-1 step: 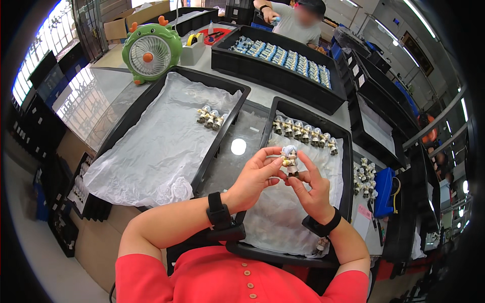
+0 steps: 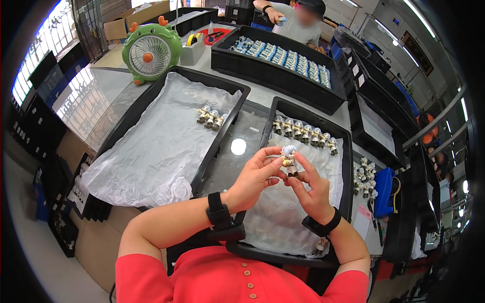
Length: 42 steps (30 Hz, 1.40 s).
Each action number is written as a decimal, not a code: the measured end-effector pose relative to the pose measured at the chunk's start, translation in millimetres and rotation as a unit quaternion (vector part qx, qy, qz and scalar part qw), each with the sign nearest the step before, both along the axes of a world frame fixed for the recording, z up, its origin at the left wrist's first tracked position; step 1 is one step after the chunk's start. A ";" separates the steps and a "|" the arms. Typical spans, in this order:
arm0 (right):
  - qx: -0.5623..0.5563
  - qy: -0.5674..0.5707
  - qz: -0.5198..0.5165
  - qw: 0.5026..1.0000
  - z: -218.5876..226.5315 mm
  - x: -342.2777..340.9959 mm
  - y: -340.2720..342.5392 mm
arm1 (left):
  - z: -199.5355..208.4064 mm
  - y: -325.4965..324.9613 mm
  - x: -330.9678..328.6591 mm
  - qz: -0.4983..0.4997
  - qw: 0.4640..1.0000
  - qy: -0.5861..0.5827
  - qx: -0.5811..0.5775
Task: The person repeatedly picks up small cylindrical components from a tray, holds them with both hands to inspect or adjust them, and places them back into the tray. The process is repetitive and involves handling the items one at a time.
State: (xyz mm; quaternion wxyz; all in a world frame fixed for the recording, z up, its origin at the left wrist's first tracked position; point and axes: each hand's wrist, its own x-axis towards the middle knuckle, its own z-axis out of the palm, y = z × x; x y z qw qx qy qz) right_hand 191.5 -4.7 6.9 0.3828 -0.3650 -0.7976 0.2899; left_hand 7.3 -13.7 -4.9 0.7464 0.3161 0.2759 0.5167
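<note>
- The small figurine [image 2: 289,160] is held up between both hands, above the paper-lined right tray [image 2: 345,166] — pale head, brownish body.
- It looks light and rigid, likely hard plastic with thin parts that could snap; best taken by the body, not the head.
- Left hand [image 2: 255,178] — fingers pinched narrowly on the figurine's upper part.
- Right hand [image 2: 309,189] — fingertips closed on its lower end, steadying it.
</note>
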 end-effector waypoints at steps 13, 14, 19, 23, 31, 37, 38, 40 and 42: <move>0.001 0.007 0.026 1.000 10.2 -3.3 -8.8 | -8.8 4.3 4.9 -0.028 0.999 -0.034 0.021; 0.009 0.016 0.028 0.999 12.5 -6.2 -10.3 | -11.3 4.6 4.8 -0.025 0.999 -0.030 0.032; 0.067 -0.014 0.041 0.997 8.7 -4.7 -11.3 | -4.3 2.8 6.4 -0.078 0.992 -0.097 0.002; 0.126 -0.069 0.110 0.983 13.8 -1.9 -9.7 | 4.6 1.1 5.3 -0.080 0.995 -0.056 -0.039; 0.154 0.003 0.075 0.985 22.3 3.4 -18.5 | 66.6 12.7 -0.9 0.006 0.993 0.114 0.005; 0.142 0.047 0.052 0.987 23.2 11.1 -9.5 | 84.5 84.4 -111.0 0.199 0.943 0.251 0.095; 0.141 0.041 0.054 0.988 22.0 10.3 -7.5 | 69.6 101.2 -139.2 0.220 0.918 0.319 0.082; 0.136 0.028 0.050 0.989 19.2 11.4 -4.3 | 37.4 127.7 -176.2 0.251 0.897 0.363 0.004; 0.129 0.014 0.049 0.990 16.6 11.8 -2.0 | -18.1 166.6 -224.2 0.229 0.872 0.433 -0.006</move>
